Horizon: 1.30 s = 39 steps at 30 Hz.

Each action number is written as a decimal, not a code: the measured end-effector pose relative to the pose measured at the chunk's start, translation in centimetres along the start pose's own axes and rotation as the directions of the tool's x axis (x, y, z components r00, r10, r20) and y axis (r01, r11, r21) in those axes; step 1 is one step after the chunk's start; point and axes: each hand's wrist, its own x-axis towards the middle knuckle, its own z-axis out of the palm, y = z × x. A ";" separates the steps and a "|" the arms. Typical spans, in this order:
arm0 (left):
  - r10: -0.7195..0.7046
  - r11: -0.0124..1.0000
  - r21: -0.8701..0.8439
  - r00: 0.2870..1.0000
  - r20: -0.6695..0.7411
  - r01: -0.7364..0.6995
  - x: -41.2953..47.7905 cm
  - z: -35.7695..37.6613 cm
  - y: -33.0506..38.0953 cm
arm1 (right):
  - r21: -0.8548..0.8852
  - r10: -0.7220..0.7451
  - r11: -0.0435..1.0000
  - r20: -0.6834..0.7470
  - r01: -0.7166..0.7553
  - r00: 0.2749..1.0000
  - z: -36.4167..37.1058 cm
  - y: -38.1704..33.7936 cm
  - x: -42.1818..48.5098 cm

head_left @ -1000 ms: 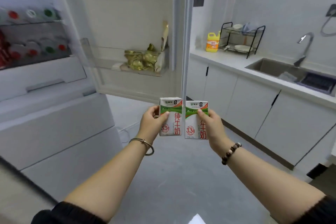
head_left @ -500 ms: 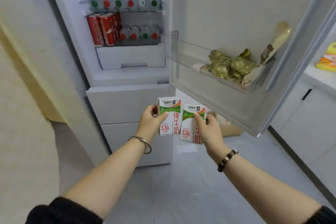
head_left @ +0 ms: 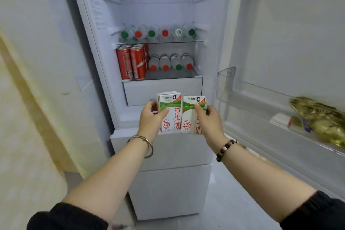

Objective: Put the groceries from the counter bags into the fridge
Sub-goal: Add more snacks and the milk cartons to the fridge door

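View from a head-worn camera, looking at an open fridge (head_left: pixel 168 11); two bare forearms reach toward it from the bottom of the frame, with black sleeves pushed up.

The left hand (head_left: pixel 149 117) grips a milk carton, the left carton (head_left: pixel 170 112); its thumb lies across the printed front and its fingers curl behind. The right hand (head_left: pixel 209 119) grips the right carton (head_left: pixel 188 115) the same way, thumb on the front, fingers wrapped round the far edge. Both cartons are white with green and red print; they stand upright, side by side, just beside each other, held in the air in front of the fridge's white drawer (head_left: pixel 162 91).

A metal bangle (head_left: pixel 146 142) circles the left wrist; a bead bracelet (head_left: pixel 225 149) circles the right.

Inside the fridge, a row of bottles (head_left: pixel 158 32) lies on a glass shelf, red and green caps facing out; on the shelf below, red cans (head_left: pixel 130 63) stand upright at the left, with more bottles lying beside them.

The door (head_left: pixel 280 33) hangs open at the right; its clear bin (head_left: pixel 252 97) holds gold packets (head_left: pixel 321 117) near the frame edge. A pale wall (head_left: pixel 28 80) fills the left side.
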 end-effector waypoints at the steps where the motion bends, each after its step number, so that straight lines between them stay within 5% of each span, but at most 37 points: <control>1: 0.022 1.000 0.000 1.000 -0.010 -0.022 1.4 -0.3 0.2 | 0.006 -0.006 1.000 -0.012 0.006 1.000 1.0 -0.4 1.1; 10: 0.240 0.961 0.139 0.971 0.006 -0.238 15.4 -0.8 1.2 | -0.006 -0.212 0.977 -0.107 0.212 0.971 8.6 -2.3 13.0; 22: 0.379 0.925 0.037 0.914 -0.144 -0.377 29.4 -0.3 6.6 | 0.155 -0.475 0.840 -0.255 0.520 0.843 16.0 -9.0 24.5; 29: 0.564 0.826 0.129 0.808 -0.169 -0.549 31.8 -1.5 10.5 | 0.186 -0.538 0.773 -0.314 0.607 0.782 18.6 -12.9 26.4; 39: 0.806 0.590 0.099 0.577 -0.130 -0.802 33.2 -2.4 20.7 | 0.230 -0.693 0.559 -0.398 0.796 0.601 18.8 -22.9 26.9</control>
